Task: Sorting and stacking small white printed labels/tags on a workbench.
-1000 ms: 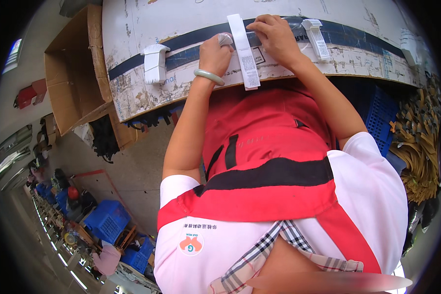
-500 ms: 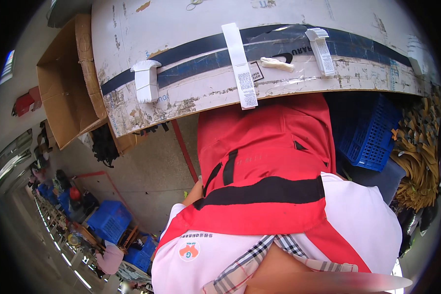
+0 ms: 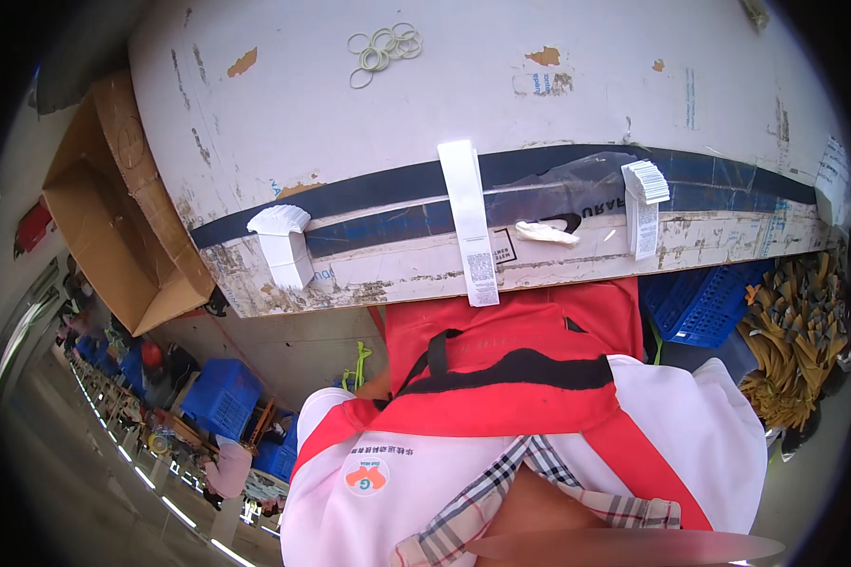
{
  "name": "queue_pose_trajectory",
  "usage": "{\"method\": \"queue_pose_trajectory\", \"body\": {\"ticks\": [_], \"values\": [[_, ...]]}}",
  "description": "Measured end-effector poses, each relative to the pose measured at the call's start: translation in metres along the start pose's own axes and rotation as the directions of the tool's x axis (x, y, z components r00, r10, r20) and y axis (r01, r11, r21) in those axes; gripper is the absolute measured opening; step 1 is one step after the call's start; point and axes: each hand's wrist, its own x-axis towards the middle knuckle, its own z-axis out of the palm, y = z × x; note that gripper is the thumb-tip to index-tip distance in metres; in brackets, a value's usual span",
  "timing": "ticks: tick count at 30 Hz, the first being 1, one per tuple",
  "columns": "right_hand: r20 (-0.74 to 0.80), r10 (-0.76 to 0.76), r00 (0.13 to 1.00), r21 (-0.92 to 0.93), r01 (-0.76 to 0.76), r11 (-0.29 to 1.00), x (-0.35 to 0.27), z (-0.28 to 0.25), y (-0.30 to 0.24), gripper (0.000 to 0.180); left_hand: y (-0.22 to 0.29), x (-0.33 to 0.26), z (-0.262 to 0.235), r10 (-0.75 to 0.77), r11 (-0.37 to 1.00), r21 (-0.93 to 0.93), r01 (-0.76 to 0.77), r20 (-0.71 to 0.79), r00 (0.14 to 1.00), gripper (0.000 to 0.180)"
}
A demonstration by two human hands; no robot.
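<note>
Neither of my hands shows; only a bit of bare arm appears at the left of my red apron. On the worn white tabletop in front of me lies a long white printed label strip, its near end reaching the table edge. To its left sits a stack of folded white labels. A second label stack lies to the right, beside a clear plastic bag. Between strip and right stack is a small cream-coloured bundle. Several pale rubber bands lie farther back.
An open cardboard box stands off the table's left end. Under the right side is a blue plastic crate, next to a heap of brown strap-like pieces. Farther left, another blue crate and a person in pink appear.
The view has shifted, so the tabletop sits lower and more of its far part shows, including the rubber bands. The labels and the bundle keep their places on the table.
</note>
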Motion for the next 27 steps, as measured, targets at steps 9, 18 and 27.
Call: {"method": "queue_pose_trajectory", "body": {"ticks": [9,18,27], "values": [[-0.234,-0.152,0.960,0.029,0.163,0.986,0.019,0.011,0.030,0.055,0.003,0.073,0.053,0.146,0.989,0.027,-0.144,-0.094,0.985,0.031],[-0.100,-0.289,0.952,-0.689,0.143,0.711,-0.064,-0.058,-0.163,0.046,0.031,0.158,0.032,0.254,0.963,-0.036,-0.268,-0.218,0.942,0.031],[0.090,-0.885,0.457,-0.486,0.796,0.362,-0.162,0.073,-0.358,0.016,0.127,0.060,0.045,0.303,0.819,-0.428,-0.382,-0.242,0.922,0.022]]}}
